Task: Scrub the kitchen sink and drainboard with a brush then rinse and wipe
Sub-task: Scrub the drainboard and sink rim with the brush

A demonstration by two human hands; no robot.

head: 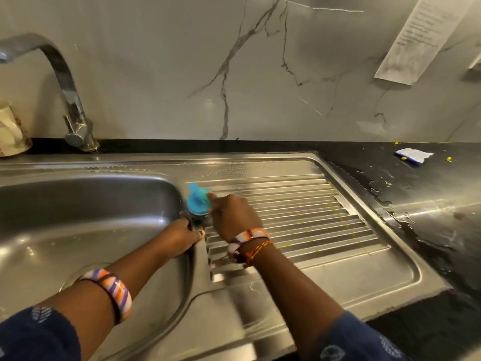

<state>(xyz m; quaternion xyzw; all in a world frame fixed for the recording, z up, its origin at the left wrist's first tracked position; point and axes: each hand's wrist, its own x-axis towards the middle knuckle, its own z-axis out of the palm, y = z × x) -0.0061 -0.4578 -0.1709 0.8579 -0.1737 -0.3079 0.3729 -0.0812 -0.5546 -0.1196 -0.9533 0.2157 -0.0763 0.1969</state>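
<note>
Beside the sink bowl's right rim, in the one head view, both hands meet at a blue brush. It stands on the ridge between the bowl and the ribbed drainboard, its dark lower part pressed to the steel. The right hand curls round the brush from the drainboard side, one finger laid up against the blue top. The left hand curls over the sink's rim just below the brush; whether it also grips the brush's base I cannot tell.

By its look the brush is light, stiff plastic, and probably slick when wet, so the broad blue cap seems the sound place to hold, with the palm bearing down. Wet steel gives little purchase, and the ribs may make the bristles skip.

The bristles are hidden behind the hands and blurred. The faucet, left of the sink's back edge, is cut off at its spout. Small yellow specks lie among the ribs right of the sink; what they are I cannot make out
</note>
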